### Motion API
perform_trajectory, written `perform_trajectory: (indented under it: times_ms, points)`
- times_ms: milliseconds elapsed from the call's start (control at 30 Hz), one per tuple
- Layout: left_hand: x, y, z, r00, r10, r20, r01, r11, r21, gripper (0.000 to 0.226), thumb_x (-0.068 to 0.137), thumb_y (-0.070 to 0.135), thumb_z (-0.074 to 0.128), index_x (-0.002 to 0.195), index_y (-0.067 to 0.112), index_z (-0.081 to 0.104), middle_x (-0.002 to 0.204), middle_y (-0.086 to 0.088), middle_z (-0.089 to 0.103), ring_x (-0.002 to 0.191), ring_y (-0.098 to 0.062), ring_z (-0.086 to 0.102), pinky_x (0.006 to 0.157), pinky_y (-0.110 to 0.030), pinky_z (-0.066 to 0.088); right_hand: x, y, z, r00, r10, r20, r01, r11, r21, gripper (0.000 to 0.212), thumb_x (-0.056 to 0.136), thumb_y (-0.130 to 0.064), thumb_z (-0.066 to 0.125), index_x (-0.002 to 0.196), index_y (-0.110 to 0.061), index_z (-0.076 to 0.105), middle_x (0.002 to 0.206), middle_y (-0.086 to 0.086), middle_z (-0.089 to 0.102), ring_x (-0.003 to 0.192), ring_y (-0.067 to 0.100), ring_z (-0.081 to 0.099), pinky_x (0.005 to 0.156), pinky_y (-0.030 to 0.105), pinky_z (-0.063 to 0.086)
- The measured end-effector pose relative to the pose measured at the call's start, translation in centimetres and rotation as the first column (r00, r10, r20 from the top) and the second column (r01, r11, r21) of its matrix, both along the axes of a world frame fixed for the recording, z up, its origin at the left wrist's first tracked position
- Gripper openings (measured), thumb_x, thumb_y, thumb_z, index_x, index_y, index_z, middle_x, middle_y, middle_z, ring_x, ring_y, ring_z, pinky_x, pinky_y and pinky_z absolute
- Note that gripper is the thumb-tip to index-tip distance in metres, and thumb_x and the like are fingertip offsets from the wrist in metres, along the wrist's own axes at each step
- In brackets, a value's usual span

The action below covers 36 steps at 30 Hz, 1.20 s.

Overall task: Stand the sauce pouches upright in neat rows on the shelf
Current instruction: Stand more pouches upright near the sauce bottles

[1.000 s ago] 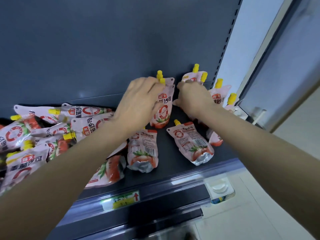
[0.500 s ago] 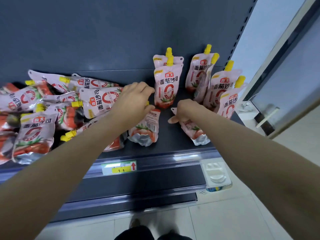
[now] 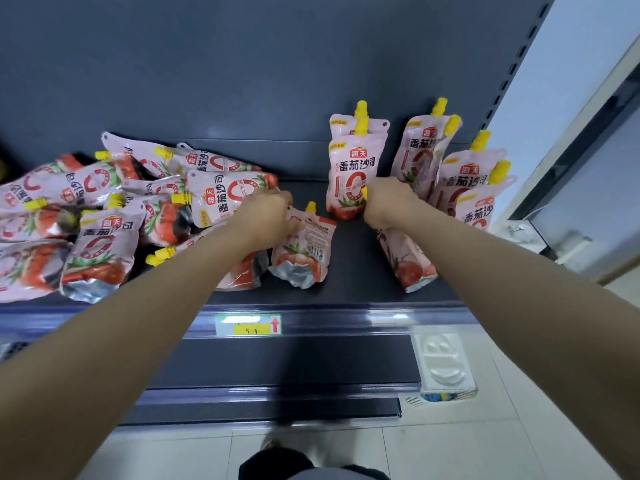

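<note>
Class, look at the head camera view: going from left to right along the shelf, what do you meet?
Heap of pink, yellow-capped sauce pouches lying flat → left hand on a flat pouch showing its barcode → right hand on another flat pouch → upright pouches in rows.

Pink yellow-capped sauce pouches (image 3: 351, 181) upright at right, others (image 3: 104, 216) heaped flat on dark shelf (image 3: 356, 271).

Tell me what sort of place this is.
Most likely a shop aisle: a dark metal shelf with a price tag clipped in its front rail, stocked with many identical sauce pouches, above a tiled floor.
</note>
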State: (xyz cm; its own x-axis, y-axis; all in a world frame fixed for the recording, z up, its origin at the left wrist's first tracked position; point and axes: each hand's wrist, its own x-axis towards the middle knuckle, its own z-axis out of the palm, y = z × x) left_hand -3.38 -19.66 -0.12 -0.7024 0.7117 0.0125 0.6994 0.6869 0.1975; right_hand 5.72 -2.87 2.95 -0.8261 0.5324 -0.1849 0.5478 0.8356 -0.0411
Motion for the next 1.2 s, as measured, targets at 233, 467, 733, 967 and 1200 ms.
perform_trajectory:
  times_ms: [233,467,733,967,1200]
  points:
    - [-2.5,2.6,-0.9,0.983,0.077,0.169,-0.041,0.977,-0.21,0.053,0.082,0.05,0.057,0.117,0.01,0.053,0.114,-0.011,0.061,0.096,-0.025,0.056,0.08,-0.035,0.046,1.3,1.0,4.5,0.997,-0.043,-0.057,0.039,0.996,-0.084,0.006,0.076,-0.003,0.062,0.08,0.001,0.06,0.076,0.008,0.053,0.073,0.023,0.055,0.054,0.025,0.043]
    - [-3.3,4.0,-1.2,0.893,0.183,0.411,-0.15,0.982,-0.111,0.076,0.071,0.035,0.077,0.131,0.009,0.039,0.128,-0.01,0.053,0.097,-0.021,0.051,0.078,-0.033,0.043,2.4,3.2,4.8,0.942,-0.237,-0.238,0.124,0.905,-0.407,0.04,0.089,-0.007,0.057,0.128,-0.004,0.056,0.117,0.014,0.062,0.116,0.031,0.059,0.092,0.032,0.048]
    - [-2.9,4.3,-0.8,0.827,0.185,0.531,-0.275,0.957,0.095,0.036,0.067,0.018,0.081,0.083,0.011,0.05,0.074,0.004,0.055,0.062,-0.008,0.052,0.044,-0.02,0.036,1.5,2.9,5.1,0.978,-0.155,-0.142,0.141,0.984,-0.108,0.052,0.079,-0.027,0.074,0.12,-0.001,0.056,0.119,0.014,0.06,0.113,0.03,0.057,0.085,0.033,0.046]
    - [-0.8,3.2,2.0,0.849,0.233,0.475,-0.376,0.897,0.232,0.024,0.069,0.016,0.079,0.085,0.002,0.067,0.084,-0.01,0.068,0.078,-0.024,0.065,0.066,-0.035,0.055,0.8,2.9,4.0,0.943,-0.161,-0.29,0.109,0.976,-0.189,0.029,0.086,-0.016,0.065,0.11,0.001,0.062,0.11,0.015,0.064,0.108,0.03,0.06,0.081,0.032,0.047]
    - [3.1,2.7,4.2,0.928,0.219,0.302,-0.349,0.793,0.5,0.016,0.076,0.011,0.06,0.062,0.006,0.054,0.062,-0.012,0.061,0.058,-0.027,0.062,0.052,-0.033,0.053,0.6,2.5,4.5,0.935,-0.104,-0.338,0.026,0.973,-0.227,0.017,0.086,-0.007,0.06,0.074,-0.006,0.049,0.084,0.011,0.053,0.082,0.025,0.053,0.063,0.028,0.038]
